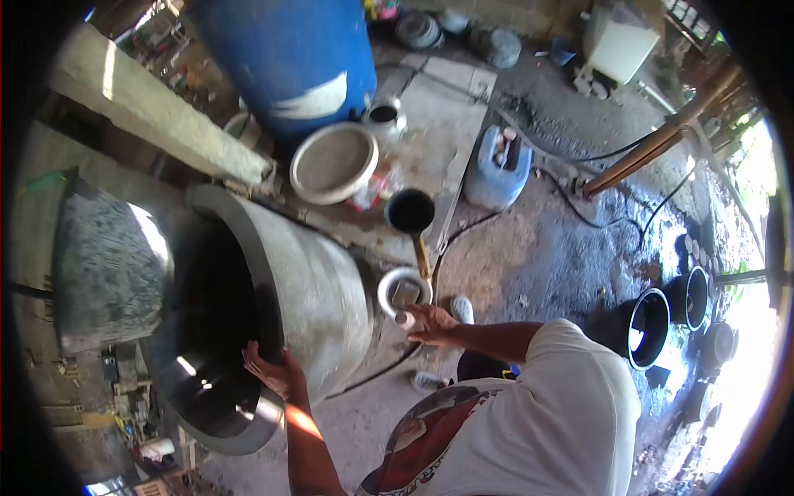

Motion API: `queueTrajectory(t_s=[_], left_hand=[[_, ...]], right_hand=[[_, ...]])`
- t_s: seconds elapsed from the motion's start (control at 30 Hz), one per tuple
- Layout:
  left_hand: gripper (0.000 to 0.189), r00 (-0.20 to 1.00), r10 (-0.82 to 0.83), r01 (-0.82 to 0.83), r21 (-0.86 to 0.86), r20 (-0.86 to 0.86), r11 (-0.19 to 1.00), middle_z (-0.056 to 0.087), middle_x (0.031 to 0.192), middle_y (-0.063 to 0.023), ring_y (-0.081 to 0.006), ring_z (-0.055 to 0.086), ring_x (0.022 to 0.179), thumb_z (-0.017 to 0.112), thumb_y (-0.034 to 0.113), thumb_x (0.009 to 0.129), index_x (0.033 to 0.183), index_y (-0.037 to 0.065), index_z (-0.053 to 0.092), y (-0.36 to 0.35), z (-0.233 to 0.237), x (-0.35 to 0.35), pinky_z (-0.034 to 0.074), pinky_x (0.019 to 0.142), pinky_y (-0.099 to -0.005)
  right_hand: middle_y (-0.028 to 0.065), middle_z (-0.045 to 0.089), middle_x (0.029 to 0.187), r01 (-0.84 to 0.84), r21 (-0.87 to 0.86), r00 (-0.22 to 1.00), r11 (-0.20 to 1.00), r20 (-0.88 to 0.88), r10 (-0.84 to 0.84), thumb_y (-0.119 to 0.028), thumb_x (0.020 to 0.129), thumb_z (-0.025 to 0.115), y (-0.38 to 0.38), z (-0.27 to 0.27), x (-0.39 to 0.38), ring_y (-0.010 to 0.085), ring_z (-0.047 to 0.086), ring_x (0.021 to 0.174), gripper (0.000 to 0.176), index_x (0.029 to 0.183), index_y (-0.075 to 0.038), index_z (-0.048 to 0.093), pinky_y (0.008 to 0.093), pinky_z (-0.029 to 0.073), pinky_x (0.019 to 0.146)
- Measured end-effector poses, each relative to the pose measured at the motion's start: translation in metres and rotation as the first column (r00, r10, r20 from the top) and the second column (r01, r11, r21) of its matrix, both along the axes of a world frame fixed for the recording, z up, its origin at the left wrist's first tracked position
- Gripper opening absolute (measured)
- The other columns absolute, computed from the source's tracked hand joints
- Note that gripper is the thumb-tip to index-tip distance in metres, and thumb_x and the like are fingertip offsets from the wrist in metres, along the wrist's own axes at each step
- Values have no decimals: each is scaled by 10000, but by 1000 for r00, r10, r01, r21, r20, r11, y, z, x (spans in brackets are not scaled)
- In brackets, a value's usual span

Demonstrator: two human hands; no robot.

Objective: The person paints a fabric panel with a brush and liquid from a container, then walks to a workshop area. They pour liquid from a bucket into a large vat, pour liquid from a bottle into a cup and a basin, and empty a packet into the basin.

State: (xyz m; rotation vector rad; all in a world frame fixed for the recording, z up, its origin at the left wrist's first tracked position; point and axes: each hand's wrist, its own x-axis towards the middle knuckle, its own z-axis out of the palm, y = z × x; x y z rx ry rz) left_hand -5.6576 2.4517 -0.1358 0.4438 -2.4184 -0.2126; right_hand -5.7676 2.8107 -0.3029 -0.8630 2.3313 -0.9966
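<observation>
Large grey vessel: seen at the person's left, dark mouth turned leftward; whether stood or tipped cannot be told.
Handling: judged heavy, stiff and brittle at the lip; the interior may be slippery, as bright reflections are shown inside. Best gripped by the thick rim with both hands.
Left hand: fingers are held extended at the vessel's rim, nothing grasped; firm contact cannot be confirmed.
Right hand: fingers are closed about a pale stub beside the bowl; whether it is joined to the bowl cannot be told.
White bowl: a flat grey piece is held inside; judged light, easily lifted by the rim.
Dark dipper: interior too dark to be read.
Round basin: a grey inside is shown.
Blue jerrycan: top cut open, small items held within.
</observation>
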Motion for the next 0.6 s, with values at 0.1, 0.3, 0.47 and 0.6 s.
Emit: queueTrajectory(t_s=[0.1,0.3,0.47,0.6], left_hand=[[600,994,-100,99,-32,-34,995,551,1304,-227,-432,493,1251,702,188,830,1340,-18,465,51,-2,-3,328,1114,-529],[549,790,-613,446,680,6,582,651,1160,-181,-337,640,1046,804,165,752,1245,8,622,207,62,-37,514,917,-421],[437,581,-801,558,644,147,523,683,1120,-142,-320,646,1082,751,100,798,1222,58,656,222,74,-54,510,944,-399],[410,523,-833,611,603,179,513,676,1113,-164,-340,654,1043,731,93,809,1208,43,649,227,75,-61,517,916,-418]], right_hand=[[212,597,1282,-29,-174,970,984,-242,-14,-393,735,826,30,32,-10,406,556,1219,784,1368,-52,513,475,453,1044],[189,610,1285,-83,-169,966,982,-255,38,-335,683,821,59,103,-23,390,564,1218,737,1325,-71,574,494,440,1049],[157,643,1255,-184,-102,965,978,-208,160,-325,710,776,63,123,-34,342,594,1191,686,1334,-110,588,439,449,1043],[181,639,1267,-179,-36,959,983,-230,166,-336,705,783,67,136,-34,348,595,1202,745,1361,-60,562,443,454,1064]])
